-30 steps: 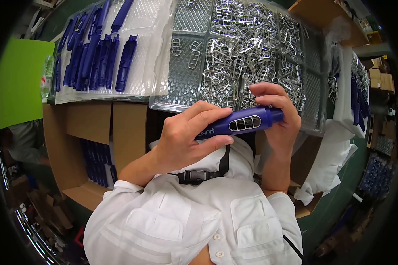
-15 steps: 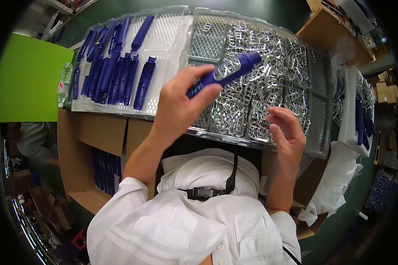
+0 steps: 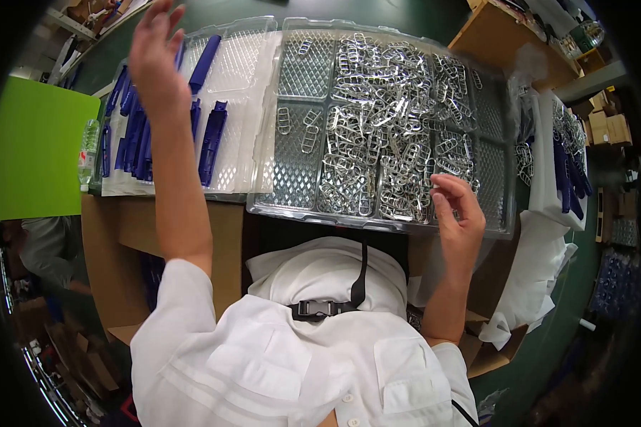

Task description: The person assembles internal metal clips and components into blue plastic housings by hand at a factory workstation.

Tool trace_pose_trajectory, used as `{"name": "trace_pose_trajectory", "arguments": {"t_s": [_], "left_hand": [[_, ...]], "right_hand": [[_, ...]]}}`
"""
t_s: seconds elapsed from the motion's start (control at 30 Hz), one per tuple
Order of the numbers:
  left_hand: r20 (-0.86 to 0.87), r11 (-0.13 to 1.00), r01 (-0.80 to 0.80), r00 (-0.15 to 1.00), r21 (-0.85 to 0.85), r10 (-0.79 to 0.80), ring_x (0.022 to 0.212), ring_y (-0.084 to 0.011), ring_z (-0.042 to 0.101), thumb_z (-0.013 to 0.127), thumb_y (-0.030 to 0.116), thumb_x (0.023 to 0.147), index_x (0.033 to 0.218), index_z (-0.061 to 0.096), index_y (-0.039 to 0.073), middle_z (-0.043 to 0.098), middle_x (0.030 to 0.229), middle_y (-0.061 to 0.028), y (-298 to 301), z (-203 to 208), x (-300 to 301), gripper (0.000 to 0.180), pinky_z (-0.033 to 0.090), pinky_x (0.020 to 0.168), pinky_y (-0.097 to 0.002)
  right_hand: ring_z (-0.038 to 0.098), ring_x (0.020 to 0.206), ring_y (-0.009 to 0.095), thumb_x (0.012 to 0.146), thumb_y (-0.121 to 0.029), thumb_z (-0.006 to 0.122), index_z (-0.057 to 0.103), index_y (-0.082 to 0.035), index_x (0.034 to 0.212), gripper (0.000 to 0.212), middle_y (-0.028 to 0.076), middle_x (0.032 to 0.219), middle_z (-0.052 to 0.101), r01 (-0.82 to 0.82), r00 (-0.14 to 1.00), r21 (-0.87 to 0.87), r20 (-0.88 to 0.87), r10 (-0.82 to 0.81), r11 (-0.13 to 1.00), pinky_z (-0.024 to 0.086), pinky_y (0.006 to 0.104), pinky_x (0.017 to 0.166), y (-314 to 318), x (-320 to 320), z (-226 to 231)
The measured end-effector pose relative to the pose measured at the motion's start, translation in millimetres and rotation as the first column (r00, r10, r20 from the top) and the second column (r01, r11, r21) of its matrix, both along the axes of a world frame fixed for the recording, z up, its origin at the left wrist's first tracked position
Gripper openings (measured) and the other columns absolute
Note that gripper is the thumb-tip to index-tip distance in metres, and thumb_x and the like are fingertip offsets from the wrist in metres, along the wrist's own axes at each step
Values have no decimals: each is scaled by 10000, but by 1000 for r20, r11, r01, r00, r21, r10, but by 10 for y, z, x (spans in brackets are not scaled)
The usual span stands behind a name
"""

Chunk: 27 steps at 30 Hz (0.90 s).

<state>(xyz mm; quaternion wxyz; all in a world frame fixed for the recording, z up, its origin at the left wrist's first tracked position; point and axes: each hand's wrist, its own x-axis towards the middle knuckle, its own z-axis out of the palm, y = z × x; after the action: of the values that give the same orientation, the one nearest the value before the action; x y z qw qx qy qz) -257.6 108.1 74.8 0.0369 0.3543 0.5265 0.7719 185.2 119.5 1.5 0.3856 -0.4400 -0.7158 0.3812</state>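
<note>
My left hand (image 3: 158,62) is raised over the far end of the left tray (image 3: 243,71), above a group of long blue plastic casings (image 3: 137,146). Its fingers are apart and I see nothing held in them; the forearm hides part of the group. A single blue casing (image 3: 212,142) lies to the right of that arm, and another casing (image 3: 205,64) farther back. My right hand (image 3: 461,210) hovers at the near edge of the right tray (image 3: 299,186), beside a heap of shiny slotted metal buckles (image 3: 381,128). Its fingers are half curled, thumb and fingertips apart, with nothing visible between them.
Cardboard boxes (image 3: 224,238) stand below the table's near edge. A clear plastic bottle (image 3: 88,153) and a bright green panel (image 3: 32,146) are on the left. At right, a white foam tray (image 3: 541,135) carries more buckles and blue casings. A wooden box (image 3: 509,39) stands behind.
My left hand has moved from over the buckles to the far left and no longer shows the blue casing it held. My right hand has barely moved. The whole view has shifted slightly.
</note>
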Motion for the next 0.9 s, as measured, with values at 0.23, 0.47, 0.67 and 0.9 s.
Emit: {"name": "trace_pose_trajectory", "arguments": {"t_s": [0.23, 0.47, 0.67, 0.9], "left_hand": [[169, 803, -596, 791, -1, 587, 973, -155, 629, 485, -19, 1000, 1175, 634, -14, 671, 1179, -108, -2830, -1172, 463, 230, 529, 880, -295], [305, 454, -591, 339, -667, 890, 1036, -168, 637, 622, 9, 902, 1202, 664, 29, 693, 1147, -49, -4787, -2921, 353, 304, 500, 846, -316], [-30, -140, -754, -158, -642, 987, 1232, -242, 606, 576, 63, 980, 1323, 609, -13, 661, 1324, -150, -6137, -2884, 711, 353, 435, 1086, -351], [-379, 25, -467, 745, -884, 549, 1010, -301, 722, 674, 215, 930, 1162, 746, 78, 749, 1094, -159, -5737, -2742, 387, 278, 555, 889, -374]], "right_hand": [[683, 929, 285, 868, -60, 771, 742, -56, 1070, 205, 101, 1065, 709, -323, 876, 406, 470, 108, 855, 558, 371, 795, 251, -384, 9], [670, 1032, 301, 894, -93, 736, 734, -71, 1124, 231, 77, 1140, 690, -472, 709, 384, 701, 82, 794, 547, 408, 865, 434, -470, -176], [691, 1018, 261, 1006, -70, 622, 696, -41, 1223, 231, 115, 1132, 709, -388, 799, 395, 595, 90, 833, 549, 364, 880, 671, -330, -310], [655, 928, 121, 1056, -96, 609, 683, 2, 1287, 261, 49, 1095, 690, -193, 944, 123, 295, 149, 974, 541, 258, 836, 615, -237, -346]]}}
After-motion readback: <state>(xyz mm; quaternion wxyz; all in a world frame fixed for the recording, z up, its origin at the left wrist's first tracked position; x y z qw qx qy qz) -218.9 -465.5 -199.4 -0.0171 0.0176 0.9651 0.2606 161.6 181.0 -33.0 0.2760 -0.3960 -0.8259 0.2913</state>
